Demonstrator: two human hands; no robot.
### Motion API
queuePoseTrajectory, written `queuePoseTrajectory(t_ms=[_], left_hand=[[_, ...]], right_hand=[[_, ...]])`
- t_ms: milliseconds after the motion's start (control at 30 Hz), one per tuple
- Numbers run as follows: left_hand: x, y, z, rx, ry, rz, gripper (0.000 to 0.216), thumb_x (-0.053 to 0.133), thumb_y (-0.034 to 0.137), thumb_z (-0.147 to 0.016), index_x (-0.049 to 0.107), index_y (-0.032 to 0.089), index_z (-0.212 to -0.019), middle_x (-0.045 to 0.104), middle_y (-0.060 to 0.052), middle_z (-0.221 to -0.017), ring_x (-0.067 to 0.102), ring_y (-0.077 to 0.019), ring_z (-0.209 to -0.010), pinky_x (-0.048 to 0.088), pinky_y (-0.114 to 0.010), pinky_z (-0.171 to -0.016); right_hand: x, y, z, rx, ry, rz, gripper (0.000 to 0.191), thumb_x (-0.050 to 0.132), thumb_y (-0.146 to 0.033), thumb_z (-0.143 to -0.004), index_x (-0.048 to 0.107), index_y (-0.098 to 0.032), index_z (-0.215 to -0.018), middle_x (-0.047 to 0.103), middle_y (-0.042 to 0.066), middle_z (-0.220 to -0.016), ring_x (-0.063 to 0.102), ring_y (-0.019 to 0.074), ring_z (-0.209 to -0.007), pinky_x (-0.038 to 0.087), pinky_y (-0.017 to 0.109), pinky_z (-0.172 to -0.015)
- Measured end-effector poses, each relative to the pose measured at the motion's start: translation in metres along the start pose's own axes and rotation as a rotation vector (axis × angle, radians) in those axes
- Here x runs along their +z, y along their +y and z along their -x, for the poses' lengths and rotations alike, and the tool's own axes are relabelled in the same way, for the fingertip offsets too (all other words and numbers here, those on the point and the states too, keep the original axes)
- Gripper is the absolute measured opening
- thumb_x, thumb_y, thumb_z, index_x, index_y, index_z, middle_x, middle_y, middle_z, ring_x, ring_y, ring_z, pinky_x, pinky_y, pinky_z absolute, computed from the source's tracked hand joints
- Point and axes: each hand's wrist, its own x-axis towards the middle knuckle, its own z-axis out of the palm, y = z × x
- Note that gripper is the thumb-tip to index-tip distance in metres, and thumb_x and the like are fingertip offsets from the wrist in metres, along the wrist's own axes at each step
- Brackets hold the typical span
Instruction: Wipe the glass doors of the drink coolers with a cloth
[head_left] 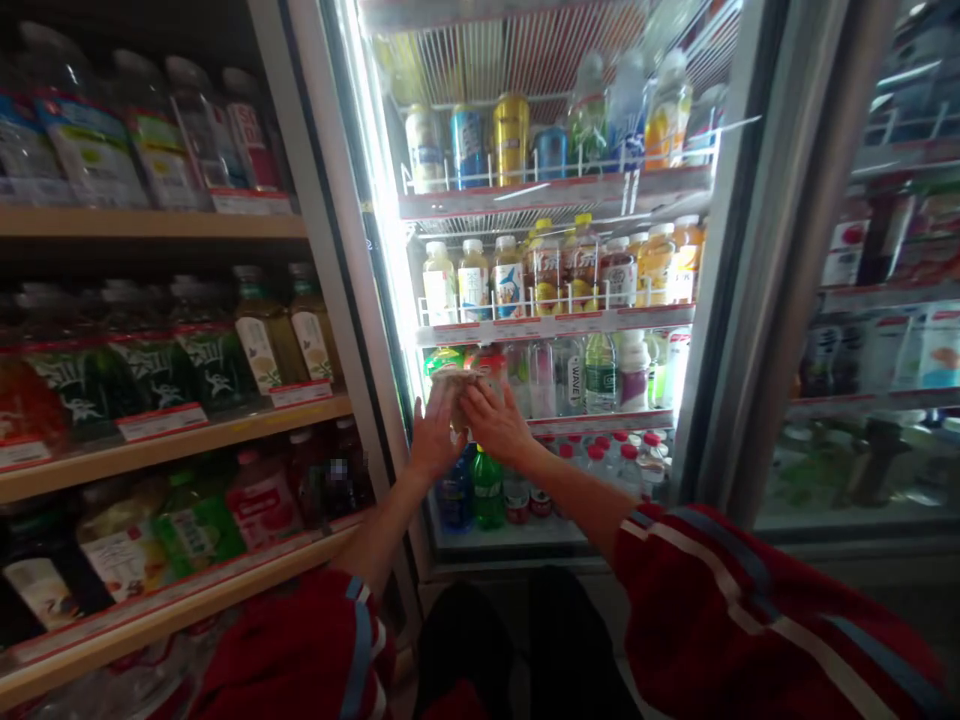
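Note:
Both hands reach into an open drinks fridge at its third shelf point(600, 422). My left hand point(433, 437) and my right hand point(495, 420) are closed together around a pale crumpled thing, perhaps a cloth or a wrapped packet point(457, 385), held at the left end of that shelf. Behind it stand a green-topped bottle point(442, 358) and a red-labelled bottle point(491, 360). I cannot make out exactly what the pale thing is.
The fridge door point(757, 300) stands open on the right. Bottles and cans fill the upper fridge shelves point(555, 190). Red-capped bottles point(622, 455) and a green bottle point(487, 490) sit lower down. Wooden shelves point(172, 440) of drinks line the left.

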Motion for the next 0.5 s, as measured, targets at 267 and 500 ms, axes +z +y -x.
queuePoseTrajectory(t_ms=[267, 500], left_hand=[[-0.015, -0.016, 0.004, -0.064, -0.075, -0.03, 0.068, 0.045, 0.009, -0.075, 0.028, 0.014, -0.141, 0.029, -0.014, -0.15, 0.021, -0.0271, -0.14, 0.02, -0.055, -0.112], [-0.02, -0.019, 0.02, -0.227, -0.049, -0.038, 0.062, 0.045, 0.01, -0.075, 0.037, 0.014, -0.136, 0.031, -0.016, -0.148, 0.025, -0.029, -0.139, 0.023, -0.057, -0.11]], right_hand=[[0.002, 0.001, -0.024, -0.246, 0.079, 0.068, 0.043, 0.038, -0.015, -0.091, 0.045, -0.014, -0.133, 0.039, 0.01, -0.146, 0.027, 0.0253, -0.138, 0.017, 0.052, -0.114], [0.015, -0.007, -0.011, -0.221, 0.066, 0.062, 0.041, 0.045, -0.014, -0.088, 0.05, -0.02, -0.129, 0.034, 0.008, -0.149, 0.022, 0.0288, -0.14, 0.009, 0.06, -0.112]])
